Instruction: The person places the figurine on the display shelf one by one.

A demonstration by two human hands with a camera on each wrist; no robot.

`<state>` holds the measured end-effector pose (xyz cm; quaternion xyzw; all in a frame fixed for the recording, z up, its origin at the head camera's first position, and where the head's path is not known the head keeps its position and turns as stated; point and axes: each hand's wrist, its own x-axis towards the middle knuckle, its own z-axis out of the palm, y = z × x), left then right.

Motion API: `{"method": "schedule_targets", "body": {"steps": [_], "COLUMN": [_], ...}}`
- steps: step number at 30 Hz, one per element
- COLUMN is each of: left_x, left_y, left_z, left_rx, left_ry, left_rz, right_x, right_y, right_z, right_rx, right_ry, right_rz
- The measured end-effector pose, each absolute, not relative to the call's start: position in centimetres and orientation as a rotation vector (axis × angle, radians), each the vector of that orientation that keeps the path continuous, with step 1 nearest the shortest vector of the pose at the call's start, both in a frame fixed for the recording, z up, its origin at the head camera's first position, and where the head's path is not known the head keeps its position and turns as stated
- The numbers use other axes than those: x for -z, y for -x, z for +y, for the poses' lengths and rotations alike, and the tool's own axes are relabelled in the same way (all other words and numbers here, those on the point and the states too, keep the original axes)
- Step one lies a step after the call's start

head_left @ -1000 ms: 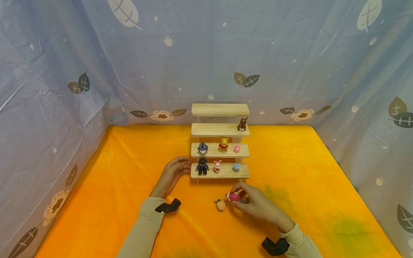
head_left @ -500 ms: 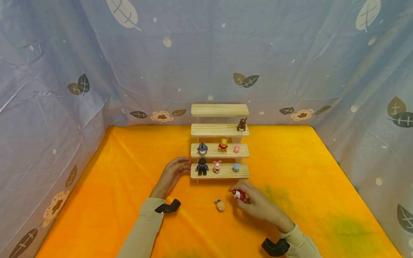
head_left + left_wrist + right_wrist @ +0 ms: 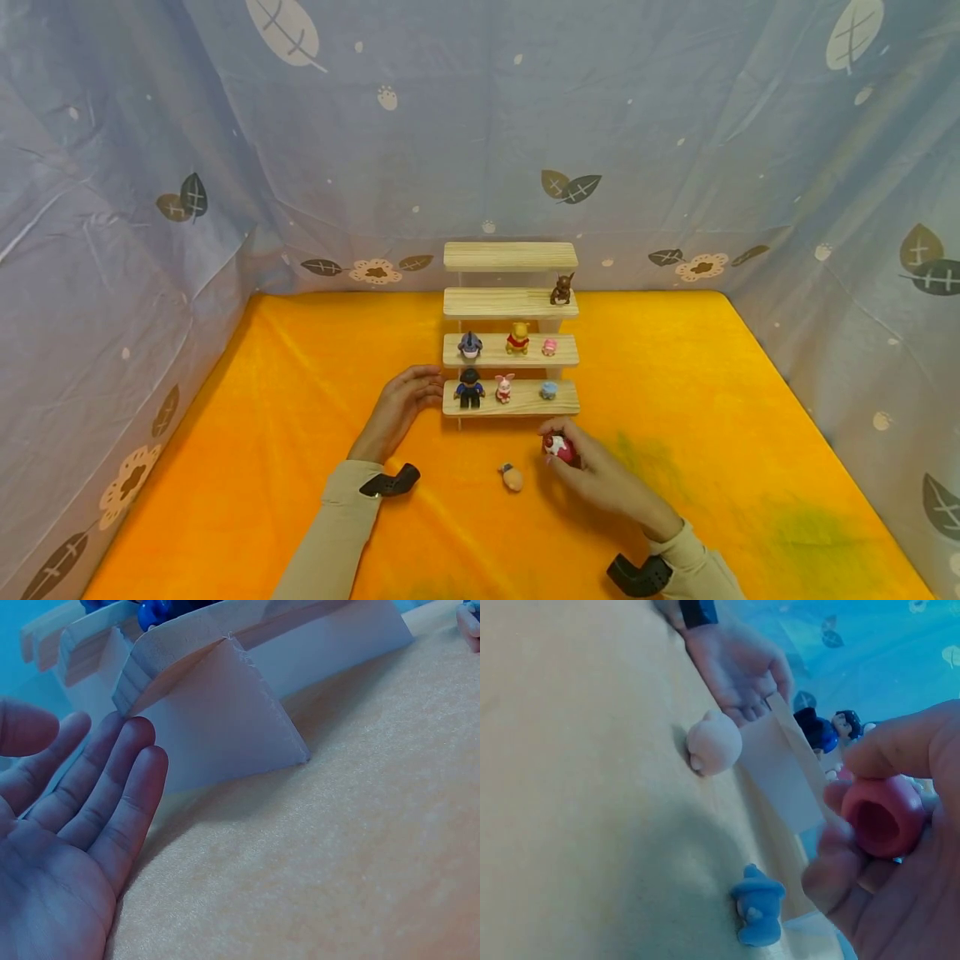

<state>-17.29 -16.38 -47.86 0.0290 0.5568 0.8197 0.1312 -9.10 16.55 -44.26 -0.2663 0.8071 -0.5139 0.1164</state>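
In the head view my right hand [image 3: 596, 471] holds a small pink toy figure [image 3: 558, 447] with a white and dark red top, above the cloth. The right wrist view shows the figure's hollow underside, pinched between thumb and fingers. Below that hand a blue hatted figure [image 3: 761, 907] stands on the cloth. To the left a beige round figure [image 3: 512, 477] lies on its side. My left hand [image 3: 401, 408] is at the left end of the stepped wooden shelf [image 3: 510, 257]. Its fingers are fairly straight, their tips at the lowest step's end in the left wrist view.
Several figures occupy the steps: a dark-haired figure [image 3: 470, 389], a piglet [image 3: 505, 388] and a small blue one [image 3: 549, 390] lowest; a donkey [image 3: 470, 344], a yellow bear [image 3: 517, 338] and a pink one [image 3: 550, 347] above; a brown figure [image 3: 561, 289] higher. Orange cloth [image 3: 337, 350] lies underneath.
The pink figure has turned in my right hand, so its white and red top now faces the head camera. That hand has shifted slightly right. My left hand stays put.
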Motion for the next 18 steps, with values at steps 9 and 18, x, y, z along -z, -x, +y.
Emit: {"method": "schedule_targets", "body": {"steps": [9, 18], "left_x": [47.83, 47.89], "left_y": [17.24, 17.28], "left_z": [-16.52, -16.55], "left_rx": [-2.375, -2.373], "left_ry": [-0.110, -0.112], "left_rz": [1.607, 1.613], "right_x": [44.58, 44.26], "right_y": [9.26, 9.43], "right_z": [16.61, 16.54], "right_rx": [1.503, 1.551], "right_ry": [0.985, 1.223], "right_rz": [2.451, 2.500]}}
